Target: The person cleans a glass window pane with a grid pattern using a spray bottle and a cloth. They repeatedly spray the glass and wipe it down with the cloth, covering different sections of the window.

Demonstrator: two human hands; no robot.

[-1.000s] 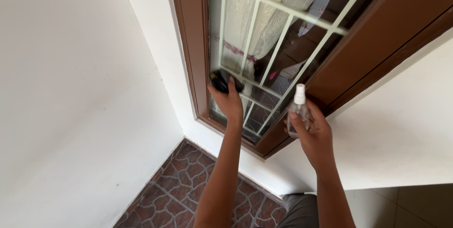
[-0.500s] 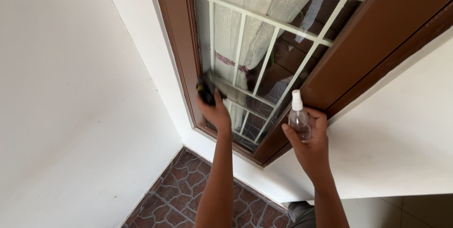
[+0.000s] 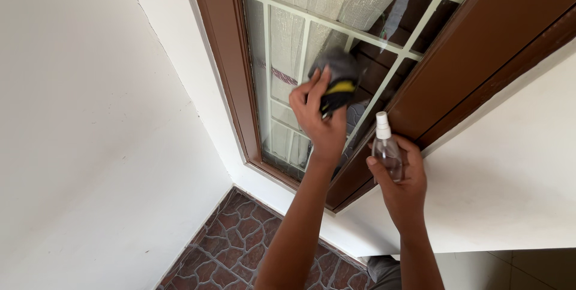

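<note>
Cloth (image 3: 336,80), grey with yellow edge, bunched in left hand (image 3: 318,119), pressed on window glass (image 3: 282,44) mid-pane. Right hand (image 3: 402,176) grips clear spray bottle (image 3: 387,152) near brown frame (image 3: 222,56). Step judged: wiping; next stroke needs firm, even pressure.

So the window pane (image 3: 288,44) sits inside its frame (image 3: 219,56), with a grille (image 3: 336,26) behind the glass and a curtain (image 3: 312,2) behind that. Left hand (image 3: 318,119) is up against the pane, pressing a cloth (image 3: 337,77) onto it. Right hand (image 3: 401,185) is to the right and a bit nearer, holding a spray bottle (image 3: 387,149) upright just in front of the frame's right side. Wall (image 3: 90,134) runs along the left, tiled floor (image 3: 234,242) below.
</note>
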